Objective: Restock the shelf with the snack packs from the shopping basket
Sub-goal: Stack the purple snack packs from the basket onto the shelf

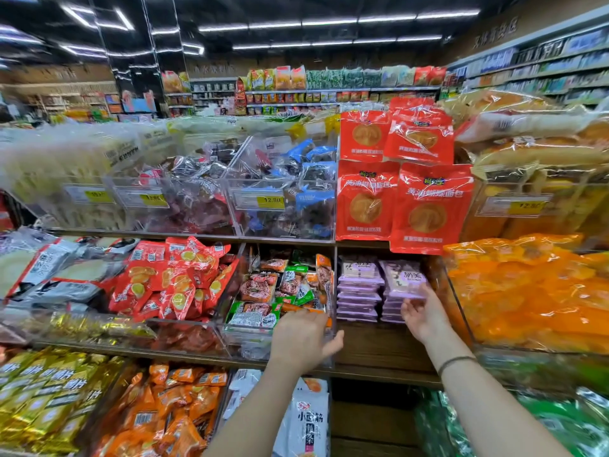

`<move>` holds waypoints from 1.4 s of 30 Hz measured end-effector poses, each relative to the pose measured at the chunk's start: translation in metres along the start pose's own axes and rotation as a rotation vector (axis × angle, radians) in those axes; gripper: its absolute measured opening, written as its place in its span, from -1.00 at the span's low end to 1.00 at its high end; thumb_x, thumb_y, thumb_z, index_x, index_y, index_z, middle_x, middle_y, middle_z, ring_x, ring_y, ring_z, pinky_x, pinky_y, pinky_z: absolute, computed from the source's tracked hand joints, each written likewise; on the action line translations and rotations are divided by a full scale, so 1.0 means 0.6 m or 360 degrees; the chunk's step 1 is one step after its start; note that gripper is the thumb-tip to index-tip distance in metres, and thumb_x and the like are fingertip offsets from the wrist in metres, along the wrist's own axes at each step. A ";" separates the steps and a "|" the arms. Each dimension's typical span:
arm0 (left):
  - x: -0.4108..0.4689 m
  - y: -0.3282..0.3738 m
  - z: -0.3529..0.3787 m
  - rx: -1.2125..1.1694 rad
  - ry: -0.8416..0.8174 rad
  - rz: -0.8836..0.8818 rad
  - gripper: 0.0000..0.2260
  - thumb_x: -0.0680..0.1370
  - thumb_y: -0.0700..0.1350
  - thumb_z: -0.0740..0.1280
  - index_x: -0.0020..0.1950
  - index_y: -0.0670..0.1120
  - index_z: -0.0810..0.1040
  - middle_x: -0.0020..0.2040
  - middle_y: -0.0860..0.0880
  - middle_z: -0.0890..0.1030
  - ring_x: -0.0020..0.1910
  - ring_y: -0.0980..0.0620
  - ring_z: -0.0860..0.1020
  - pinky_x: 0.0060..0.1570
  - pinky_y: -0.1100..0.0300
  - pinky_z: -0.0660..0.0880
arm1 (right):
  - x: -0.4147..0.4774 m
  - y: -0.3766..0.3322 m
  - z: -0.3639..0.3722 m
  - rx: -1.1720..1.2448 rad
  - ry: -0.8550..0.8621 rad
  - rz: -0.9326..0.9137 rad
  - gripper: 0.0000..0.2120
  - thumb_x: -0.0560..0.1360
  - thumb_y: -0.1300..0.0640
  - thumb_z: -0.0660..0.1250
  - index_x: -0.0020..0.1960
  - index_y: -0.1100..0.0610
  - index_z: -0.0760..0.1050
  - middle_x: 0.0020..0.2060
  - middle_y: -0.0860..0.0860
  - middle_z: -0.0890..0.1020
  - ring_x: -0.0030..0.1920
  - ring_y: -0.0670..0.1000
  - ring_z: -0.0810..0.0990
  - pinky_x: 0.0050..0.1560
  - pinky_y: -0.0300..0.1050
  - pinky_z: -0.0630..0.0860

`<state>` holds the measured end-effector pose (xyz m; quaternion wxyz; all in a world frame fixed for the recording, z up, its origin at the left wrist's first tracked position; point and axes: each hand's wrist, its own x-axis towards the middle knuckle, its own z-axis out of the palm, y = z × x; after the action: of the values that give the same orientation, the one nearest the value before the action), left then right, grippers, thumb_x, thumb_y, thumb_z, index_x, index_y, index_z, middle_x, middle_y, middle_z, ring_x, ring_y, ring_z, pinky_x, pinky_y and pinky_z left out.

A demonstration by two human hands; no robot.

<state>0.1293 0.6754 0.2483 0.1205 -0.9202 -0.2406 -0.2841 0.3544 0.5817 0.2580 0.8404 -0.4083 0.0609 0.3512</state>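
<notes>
Shelving (379,354): wooden, tiered, packed with bagged snacks. The shopping basket is not in view.

Clear bin (250,338): middle tier, holds mixed small packs, just left of the open bay.

Red bags (428,209): upper tier, overhanging the bay.

Purple snack packs (359,288): two stacks in the bay. The top pack (402,278) of the right stack lies tilted, not yet flat.

Right hand (425,311): open, fingertips against the tilted pack, thumb apart from it, nothing gripped.

Left hand (303,338): open, fingers spread, holding nothing, at the clear bin's front.

Step in hand, as judged: seating the top pack.

Handling note: press it level and square on its stack with the label forward. The film looks slippery, so the free left hand could steady the stack front while it is pushed back.
</notes>
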 end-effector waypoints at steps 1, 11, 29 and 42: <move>-0.001 -0.001 0.002 0.0001 0.0028 0.0004 -0.63 0.40 0.21 0.18 -0.44 -0.02 0.47 -0.54 0.06 0.45 -0.53 0.07 0.44 -0.51 0.31 0.29 | 0.009 -0.004 0.003 0.0098 -0.0003 -0.0007 -0.81 0.58 0.10 0.25 0.16 0.13 0.44 0.07 0.09 0.46 -0.12 -0.03 0.48 -0.19 -0.26 0.51; -0.001 -0.001 0.005 -0.0007 0.0161 0.0013 -0.66 0.39 0.19 0.22 -0.45 -0.02 0.45 -0.54 0.07 0.44 -0.53 0.08 0.41 -0.44 0.33 0.15 | 0.028 0.010 -0.016 -0.0906 0.0105 -0.0239 -0.45 0.54 0.25 0.27 0.47 0.32 0.15 0.33 0.24 0.41 0.29 0.16 0.46 0.32 0.02 0.41; 0.000 -0.003 0.024 0.0020 0.0246 0.0042 -0.67 0.37 0.19 0.23 -0.47 -0.01 0.43 -0.55 0.07 0.42 -0.55 0.07 0.40 -0.46 0.31 0.16 | 0.073 -0.014 0.049 -0.3338 -0.0145 -0.0741 -0.78 0.51 0.17 0.19 -0.29 0.10 0.47 -0.22 0.09 0.55 -0.17 0.11 0.50 -0.19 -0.15 0.41; -0.024 0.033 -0.027 -0.0483 0.0054 -0.0345 -0.66 0.49 0.11 0.31 0.11 -0.10 0.50 -0.01 -0.02 0.52 0.05 -0.04 0.46 0.11 0.09 0.30 | -0.034 0.018 -0.046 -0.2348 -0.0386 -0.0568 -0.84 0.54 0.09 0.27 0.10 0.09 0.48 -0.11 0.05 0.51 -0.32 -0.09 0.45 -0.33 -0.26 0.36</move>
<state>0.1217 0.6471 0.2514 -0.0471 -0.8917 -0.2905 -0.3439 0.3375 0.5552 0.2408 0.3951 -0.8254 -0.3486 0.2024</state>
